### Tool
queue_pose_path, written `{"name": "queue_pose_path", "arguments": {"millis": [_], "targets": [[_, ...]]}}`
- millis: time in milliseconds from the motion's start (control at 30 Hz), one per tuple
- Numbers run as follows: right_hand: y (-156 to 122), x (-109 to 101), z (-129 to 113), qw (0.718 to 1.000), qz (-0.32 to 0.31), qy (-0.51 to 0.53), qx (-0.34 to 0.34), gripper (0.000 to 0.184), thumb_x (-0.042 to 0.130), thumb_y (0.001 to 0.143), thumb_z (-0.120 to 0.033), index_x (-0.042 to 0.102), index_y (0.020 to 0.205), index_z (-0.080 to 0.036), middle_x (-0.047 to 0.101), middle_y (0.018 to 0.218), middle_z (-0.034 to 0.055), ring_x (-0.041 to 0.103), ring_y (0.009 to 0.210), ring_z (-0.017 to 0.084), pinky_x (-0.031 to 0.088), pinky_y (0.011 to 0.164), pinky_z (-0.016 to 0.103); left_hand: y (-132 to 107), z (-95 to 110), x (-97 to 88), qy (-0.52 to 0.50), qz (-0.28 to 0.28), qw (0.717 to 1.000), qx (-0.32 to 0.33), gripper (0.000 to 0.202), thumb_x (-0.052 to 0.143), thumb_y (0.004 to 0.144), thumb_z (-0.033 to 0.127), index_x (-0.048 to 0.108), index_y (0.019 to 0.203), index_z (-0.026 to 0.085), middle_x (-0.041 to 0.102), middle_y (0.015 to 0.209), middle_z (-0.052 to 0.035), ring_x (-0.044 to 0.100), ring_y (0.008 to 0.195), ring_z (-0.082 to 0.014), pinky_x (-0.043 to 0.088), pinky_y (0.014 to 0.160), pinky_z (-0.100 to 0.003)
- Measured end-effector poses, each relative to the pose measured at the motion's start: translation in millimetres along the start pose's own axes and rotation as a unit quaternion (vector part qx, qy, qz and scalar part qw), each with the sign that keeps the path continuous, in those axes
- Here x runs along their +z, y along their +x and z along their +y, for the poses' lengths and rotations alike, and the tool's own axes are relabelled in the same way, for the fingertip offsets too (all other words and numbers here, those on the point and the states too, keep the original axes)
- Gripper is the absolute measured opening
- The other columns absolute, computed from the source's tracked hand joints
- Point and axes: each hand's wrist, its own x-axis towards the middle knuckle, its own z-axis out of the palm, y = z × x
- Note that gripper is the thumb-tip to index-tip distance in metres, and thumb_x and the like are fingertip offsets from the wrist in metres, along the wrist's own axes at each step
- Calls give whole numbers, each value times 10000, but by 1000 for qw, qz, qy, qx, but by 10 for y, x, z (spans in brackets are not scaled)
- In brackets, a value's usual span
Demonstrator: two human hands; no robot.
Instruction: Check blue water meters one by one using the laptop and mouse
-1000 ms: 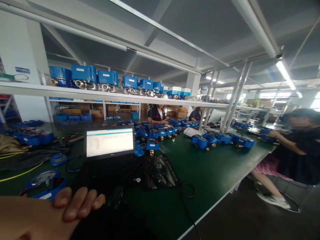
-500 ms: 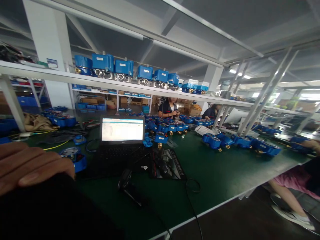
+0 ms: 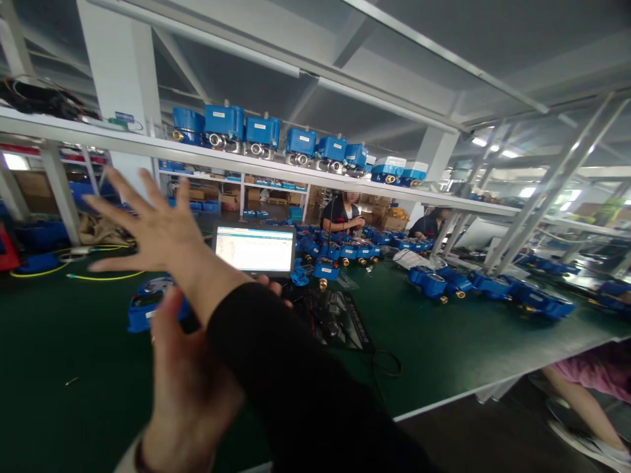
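Observation:
My right hand is raised above the green table, fingers spread wide and holding nothing. A black sleeve covers that forearm. My left hand comes up from the bottom edge and wraps around the sleeve near the wrist, its fingertips showing past the far side. Behind my hands an open laptop with a lit screen stands on the table. A blue meter lies just left of my arms.
A black mat with a cable lies right of the laptop. Several blue meters stand along the table, more on the white shelf. Yellow cables run at the left. Two people sit behind the table, and another person's legs show at the right.
The view swung left. My right hand rose from out of sight and spread its fingers in front of the laptop. My left hand shifted from lying on the sleeve to wrapping around it.

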Motion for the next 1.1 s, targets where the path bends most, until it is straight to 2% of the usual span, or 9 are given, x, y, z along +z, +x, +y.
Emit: {"name": "queue_pose_path", "arguments": {"millis": [67, 167, 300, 400, 533, 733, 967, 1033, 1100], "targets": [[-209, 179, 266, 992, 0, -103, 74, 1004, 556, 773, -774, 165, 1545, -265, -28, 1647, 51, -153, 1456, 401, -102, 1088, 719, -103, -368, -62, -5, -36, 997, -69, 730, 722, 687, 650, 641, 1190, 127, 732, 1124, -127, 560, 1236, -365, 405, 1068, -461], [-622, 409, 678, 965, -16, -178, 193, 947, 543, 820, -728, 197, 1549, -233, 23, 1634, 139, -22, 1444, 501, 66, 1018, 831, -99, -809, -63, -33, -86, 987, -134, 633, 730, 753, 526, 612, 1261, 167, 704, 1196, -123, 540, 1271, -366, 366, 1116, -490], [-939, 451, 934, 967, -39, -209, 138, 629, 540, 962, -330, 268, 1523, -247, 69, 1635, 139, 78, 1461, 433, 141, 1052, 794, 13, -1061, 54, -57, -77, 985, -140, 552, 698, 800, 445, 611, 1252, 141, 722, 1139, -136, 656, 1112, -333, 470, 1033, -499], [-931, 422, 914, 973, -88, -204, 66, 366, 414, 997, -121, 517, 1339, -199, 405, 1507, 135, 428, 1326, 296, 376, 1064, 576, 48, -1083, 91, -70, -66, 986, -134, 491, 707, 793, 357, 627, 1235, 160, 741, 1091, -110, 698, 1024, -309, 520, 984, -465], [-764, 492, 774, 974, -137, -178, 21, 235, 578, 963, -248, 600, 1181, -162, 606, 1235, 83, 636, 1006, 217, 558, 836, 410, 25, -1023, 52, -63, -19, 991, -120, 498, 710, 749, 219, 639, 1237, 147, 760, 1042, -102, 706, 1019, -314, 520, 996, -432], [-549, 583, 604, 975, -153, -157, 16, 257, 612, 948, -318, 615, 1147, -156, 646, 1129, 72, 651, 958, 210, 565, 818, 409, -20, -942, 14, -14, 22, 999, -39, 472, 749, 690, 255, 689, 1122, 74, 774, 895, -121, 685, 1051, -364, 524, 983, -456], [-629, 597, 536, 973, -165, -157, 29, 301, 543, 981, -361, 594, 1207, -168, 644, 1176, 83, 644, 1012, 225, 540, 877, 441, -29, -1007, -49, -31, 5, 998, -60, 413, 737, 692, 296, 701, 1025, 54, 757, 888, -133, 679, 1031, -363, 483, 1009, -476], [-677, 644, 461, 976, -155, -152, 30, 391, 496, 986, -438, 552, 1290, -198, 615, 1267, 98, 600, 1122, 254, 481, 977, 498, -56, -1007, -99, -32, 9, 998, -59, 367, 724, 704, 281, 704, 993, 55, 752, 891, -134, 669, 1045, -365, 461, 1028, -477], [-711, 689, 369, 978, -136, -152, 46, 655, 514, 913, -609, 415, 1437, -228, 458, 1468, 141, 427, 1324, 347, 327, 1076, 641, -100, -976, -145, -33, 13, 998, -58, 322, 705, 719, 270, 706, 965, 62, 748, 897, -134, 660, 1062, -367, 447, 1040, -478]]}}
